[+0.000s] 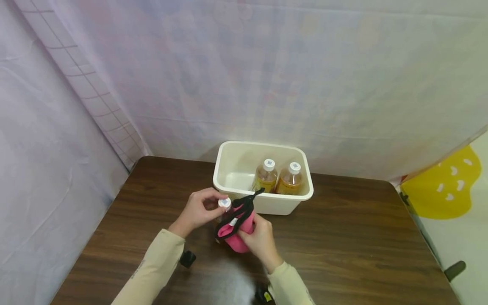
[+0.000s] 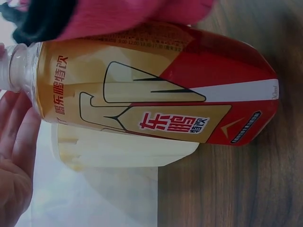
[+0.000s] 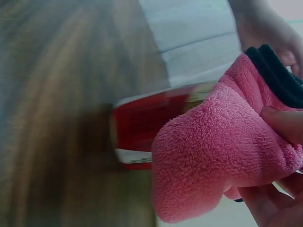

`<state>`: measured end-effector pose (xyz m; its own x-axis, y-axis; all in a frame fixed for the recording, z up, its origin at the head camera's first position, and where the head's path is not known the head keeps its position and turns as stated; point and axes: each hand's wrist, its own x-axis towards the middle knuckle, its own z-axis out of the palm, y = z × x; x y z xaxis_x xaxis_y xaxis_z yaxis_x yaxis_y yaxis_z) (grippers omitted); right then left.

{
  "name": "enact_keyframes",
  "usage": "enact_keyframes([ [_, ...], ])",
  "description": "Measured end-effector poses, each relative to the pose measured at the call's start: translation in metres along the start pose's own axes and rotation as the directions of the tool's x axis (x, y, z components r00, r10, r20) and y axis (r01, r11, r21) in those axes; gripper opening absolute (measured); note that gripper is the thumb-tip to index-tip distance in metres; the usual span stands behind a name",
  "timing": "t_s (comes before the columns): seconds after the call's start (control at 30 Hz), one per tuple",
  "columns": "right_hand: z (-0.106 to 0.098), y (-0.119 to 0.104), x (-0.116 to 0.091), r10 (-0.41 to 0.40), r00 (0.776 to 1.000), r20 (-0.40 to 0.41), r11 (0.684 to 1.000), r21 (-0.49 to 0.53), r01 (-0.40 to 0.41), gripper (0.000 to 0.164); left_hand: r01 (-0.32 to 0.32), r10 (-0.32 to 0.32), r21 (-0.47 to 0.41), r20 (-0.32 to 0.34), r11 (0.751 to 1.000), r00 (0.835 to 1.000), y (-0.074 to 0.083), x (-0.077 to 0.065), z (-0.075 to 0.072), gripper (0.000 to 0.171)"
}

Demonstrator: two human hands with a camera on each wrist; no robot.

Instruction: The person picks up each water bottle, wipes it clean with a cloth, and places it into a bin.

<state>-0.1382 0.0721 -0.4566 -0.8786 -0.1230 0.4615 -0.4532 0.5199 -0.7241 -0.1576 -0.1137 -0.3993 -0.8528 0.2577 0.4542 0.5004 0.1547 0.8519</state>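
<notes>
My left hand (image 1: 196, 210) pinches the white cap (image 1: 224, 203) of a drink bottle, holding it in front of the bin. The left wrist view shows this bottle (image 2: 156, 97) with its gold and red label, its neck by my fingers. In my right hand (image 1: 263, 241) is a folded pink plush cloth (image 1: 239, 243) with black edging and a loop. My right thumb and fingers grip the cloth (image 3: 203, 151) close beside the bottle. From the head view, the cloth hides much of the bottle's body.
A white plastic bin (image 1: 263, 146) stands at the back of the brown wooden table (image 1: 350, 237). Inside, on its right side, two similar bottles stand upright, a left one (image 1: 266, 177) and a right one (image 1: 289, 181). A pale curtain (image 1: 267, 76) hangs behind the table.
</notes>
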Motion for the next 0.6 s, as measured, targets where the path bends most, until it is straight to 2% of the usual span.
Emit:
enact_keyframes([
  [0.2,0.015,0.021,-0.015,0.054,0.998,0.034,0.998,-0.035,-0.053,0.029,0.03,-0.031,-0.029,-0.016,0.999,0.999,-0.003,-0.001,0.002,0.021],
  [0.37,0.025,0.039,-0.026,0.104,0.992,0.066,0.991,-0.097,-0.098,0.027,0.048,-0.049,-0.051,-0.016,0.998,0.999,-0.02,-0.001,0.004,0.022],
  [0.43,0.027,0.043,-0.028,0.103,0.993,0.061,0.991,-0.096,-0.097,0.027,0.059,-0.06,-0.055,-0.013,0.997,0.998,-0.027,-0.001,0.004,0.023],
  [0.6,0.026,0.044,-0.027,0.109,0.991,0.074,0.991,-0.091,-0.102,0.027,0.043,-0.044,-0.053,-0.016,0.998,0.999,-0.032,-0.002,0.003,0.022],
])
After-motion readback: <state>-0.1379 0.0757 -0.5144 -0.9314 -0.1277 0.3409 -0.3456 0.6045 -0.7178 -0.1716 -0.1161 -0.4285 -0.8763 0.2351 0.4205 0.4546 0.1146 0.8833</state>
